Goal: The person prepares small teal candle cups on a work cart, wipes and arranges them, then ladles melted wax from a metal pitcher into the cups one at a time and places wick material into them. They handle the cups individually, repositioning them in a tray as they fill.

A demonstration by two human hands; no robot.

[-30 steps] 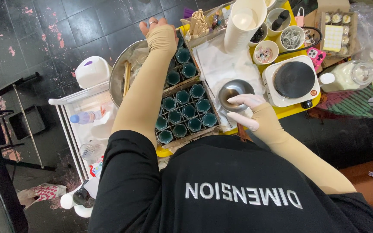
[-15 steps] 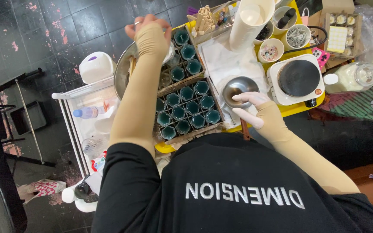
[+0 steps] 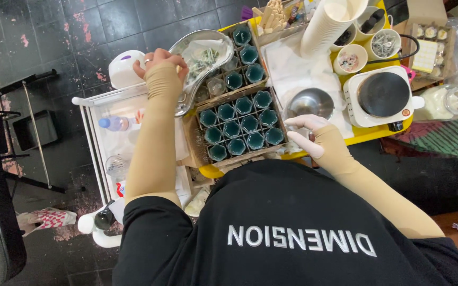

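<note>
Steel, oval and shallow, the tray (image 3: 186, 47) sits at the far left of the yellow bench (image 3: 367, 135), holding crumpled paper and small wicks. Right of it, a cardboard box (image 3: 192, 127) of teal cups (image 3: 242, 127) lies between the hands. The left hand (image 3: 160, 61) is closed on the tray's rim. The gloved right hand (image 3: 306, 132), fingers spread, touches a steel bowl (image 3: 309, 103) beside a hotplate (image 3: 382, 95).

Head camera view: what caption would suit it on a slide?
Left hand reaches into a metal tray; gloved right hand rests beside boxed teal cups.
</note>
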